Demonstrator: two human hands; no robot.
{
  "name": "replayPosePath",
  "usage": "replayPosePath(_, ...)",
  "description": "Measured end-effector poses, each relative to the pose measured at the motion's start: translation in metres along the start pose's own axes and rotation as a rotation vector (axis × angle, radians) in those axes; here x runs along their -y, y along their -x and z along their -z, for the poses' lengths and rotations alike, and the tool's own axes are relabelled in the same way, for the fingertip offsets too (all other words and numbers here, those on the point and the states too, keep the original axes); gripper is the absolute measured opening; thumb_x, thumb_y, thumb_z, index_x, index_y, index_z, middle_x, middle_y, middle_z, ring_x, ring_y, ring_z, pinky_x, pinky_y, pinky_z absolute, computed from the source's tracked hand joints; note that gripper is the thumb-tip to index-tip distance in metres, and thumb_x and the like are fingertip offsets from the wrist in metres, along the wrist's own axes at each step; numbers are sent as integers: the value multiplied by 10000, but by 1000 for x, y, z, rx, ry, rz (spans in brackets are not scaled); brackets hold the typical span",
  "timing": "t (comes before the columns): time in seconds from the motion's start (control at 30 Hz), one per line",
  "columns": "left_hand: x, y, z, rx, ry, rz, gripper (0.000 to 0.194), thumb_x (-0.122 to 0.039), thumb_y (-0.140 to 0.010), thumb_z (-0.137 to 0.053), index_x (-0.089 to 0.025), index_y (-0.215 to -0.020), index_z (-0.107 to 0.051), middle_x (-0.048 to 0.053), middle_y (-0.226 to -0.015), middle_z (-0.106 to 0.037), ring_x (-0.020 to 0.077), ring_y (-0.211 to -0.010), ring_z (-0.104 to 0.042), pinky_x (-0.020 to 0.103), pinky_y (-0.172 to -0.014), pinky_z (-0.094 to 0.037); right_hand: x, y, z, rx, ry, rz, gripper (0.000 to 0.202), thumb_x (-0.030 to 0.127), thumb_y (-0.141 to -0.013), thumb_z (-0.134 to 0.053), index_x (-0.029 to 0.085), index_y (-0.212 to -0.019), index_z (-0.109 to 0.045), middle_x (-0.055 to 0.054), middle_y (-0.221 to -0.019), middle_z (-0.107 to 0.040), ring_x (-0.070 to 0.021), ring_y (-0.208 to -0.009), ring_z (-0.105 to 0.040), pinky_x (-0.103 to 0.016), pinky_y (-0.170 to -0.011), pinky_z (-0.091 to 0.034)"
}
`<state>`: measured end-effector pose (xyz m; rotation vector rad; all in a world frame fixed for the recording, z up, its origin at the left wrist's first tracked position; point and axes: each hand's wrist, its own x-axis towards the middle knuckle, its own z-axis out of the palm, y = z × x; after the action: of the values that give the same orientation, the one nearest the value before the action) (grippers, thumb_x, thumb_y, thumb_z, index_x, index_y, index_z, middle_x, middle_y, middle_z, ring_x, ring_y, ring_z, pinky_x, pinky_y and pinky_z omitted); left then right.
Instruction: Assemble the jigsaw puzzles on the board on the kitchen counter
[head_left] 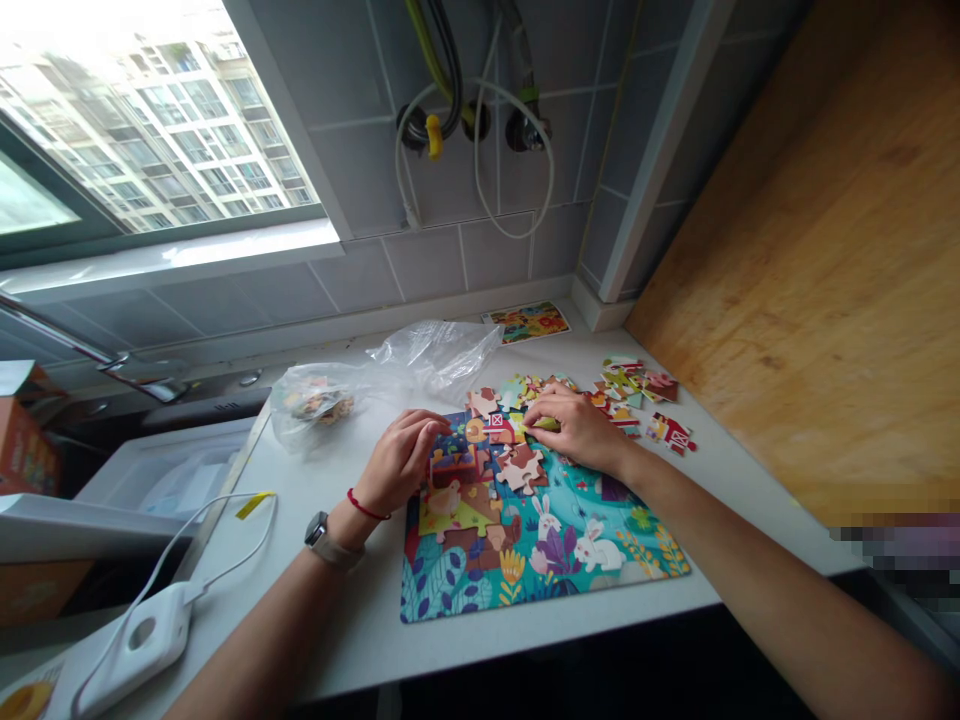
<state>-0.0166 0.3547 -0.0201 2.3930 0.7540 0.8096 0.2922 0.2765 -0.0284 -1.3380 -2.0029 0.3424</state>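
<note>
Filling the right side, one wooden panel rises beside one white bench. One puzzle, partly put together, lies on the bench, two white rabbits printed on it. Behind its left corner sits one clear plastic bag with a clump of pieces bundled at one end. One white plastic block lies at lower left. Two hands reach over the puzzle: the right hand pinches a yellow-green piece and hides part of the loose pile, too overlapped to count; the left hand covers the upper left corner, fingers together, its grip unclear. One picture card rests near the wall. One watch and one red bracelet circle the left wrist.
</note>
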Motion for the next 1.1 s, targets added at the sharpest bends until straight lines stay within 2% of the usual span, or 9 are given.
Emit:
replayPosePath(0.2,0,0,0,29,-5,-1,458,-385,-1138,-339,-206,-994,-736,78,-1095,-758,224,-1064,-672,370,-964,-514,0,0,-2,-28,-10,5,101,134,-883,-737,231,-869,-762,-49,-899,-779,-265,-1005,-661,-440,-941,-543)
replayPosePath(0.33,0,-1,0,50,-14,-7,439,-389,-1134,-358,-204,-1007,-736,85,-1099,-758,226,-1050,-676,369,-956,-521,-2,-2,9,-124,-4,-9,105,137,-878,-726,234,-866,-768,-53,-895,-792,-270,-982,-663,-414,-879,-551)
replayPosePath(0.4,0,-1,0,55,-17,-7,430,-393,-1132,-367,-202,-1014,-734,89,-1102,-757,228,-1051,-678,369,-955,-523,-6,-3,24,-245,27,-56,77,191,-894,-719,238,-875,-777,-57,-895,-792,-268,-951,-671,-415,-873,-545)
replayPosePath(0.47,0,-1,0,59,-23,-5,422,-399,-1130,-377,-202,-1020,-733,89,-1098,-758,228,-1047,-680,368,-953,-527,-15,-3,41,-450,28,-157,85,276,-915,-709,235,-899,-781,-60,-911,-787,-254,-910,-683,-405,-860,-547)
replayPosePath(0.57,1,-1,-1,65,-30,-9,420,-409,-1127,-383,-205,-1029,-738,90,-1090,-762,230,-1036,-687,369,-944,-536,-32,-4,59,-811,-96,-323,169,369,-900,-719,212,-934,-771,-44,-882,-767,-210,-813,-690,-343,-757,-551)
replayPosePath(0.63,3,0,-2,68,-33,-16,416,-405,-1126,-388,-203,-1034,-741,90,-1088,-763,229,-1032,-689,367,-942,-539,-42,-4,64,-948,-224,-373,184,371,-854,-753,199,-917,-762,-25,-830,-746,-181,-770,-676,-304,-712,-536)
replayPosePath(0.87,9,0,-3,74,-65,-52,356,-403,-1104,-460,-205,-1026,-745,86,-1061,-768,223,-990,-694,347,-905,-546,-49,-4,75,-1149,-575,-561,237,388,-746,-786,200,-867,-706,32,-708,-646,-130,-668,-623,-229,-598,-498)
replayPosePath(0.97,11,-1,-4,67,-80,-86,357,-416,-1094,-473,-208,-1008,-749,83,-1043,-770,223,-969,-696,342,-890,-551,-52,-2,83,-1215,-631,-619,226,402,-774,-717,208,-888,-704,33,-726,-632,-126,-684,-625,-219,-593,-497)
replayPosePath(1.1,13,0,-6,73,-82,-84,356,-434,-1087,-485,-215,-1002,-752,80,-1053,-773,231,-991,-693,351,-912,-552,-62,3,87,-1230,-660,-685,290,467,-844,-590,217,-948,-692,-2,-811,-659,-142,-765,-659,-231,-630,-511)
